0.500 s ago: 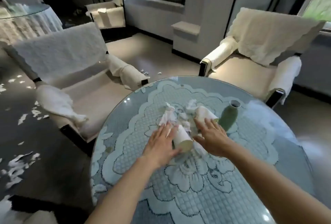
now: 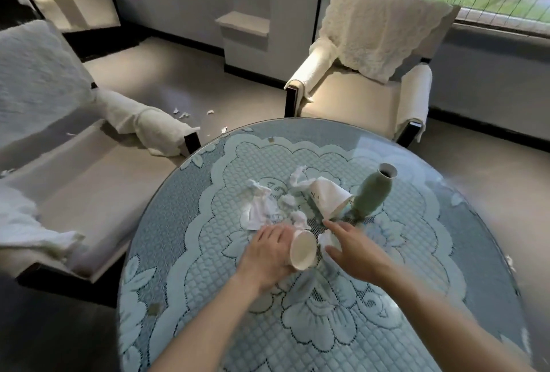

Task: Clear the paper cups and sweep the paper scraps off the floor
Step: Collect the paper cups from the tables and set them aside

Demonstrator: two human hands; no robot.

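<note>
Two white paper cups lie on their sides on the round glass-topped table (image 2: 208, 252). My left hand (image 2: 269, 255) grips the nearer cup (image 2: 303, 249), whose open mouth faces me. My right hand (image 2: 351, 248) hovers just right of it with fingers stretched toward the crumpled paper (image 2: 326, 237) and holds nothing. The farther cup (image 2: 329, 197) rests against a green vase (image 2: 372, 193). More crumpled white paper (image 2: 262, 208) is heaped beyond my left hand. A few small paper scraps (image 2: 183, 114) dot the floor past the table.
A blue lace cloth lies under the glass. A cream armchair (image 2: 357, 97) stands beyond the table, and a second armchair (image 2: 89, 163) stands to the left. Windows and a wall ledge (image 2: 242, 24) run along the back.
My left hand has closed round the nearer cup and drawn it toward me. My right hand has come off the farther cup and moved nearer. The camera has tilted down.
</note>
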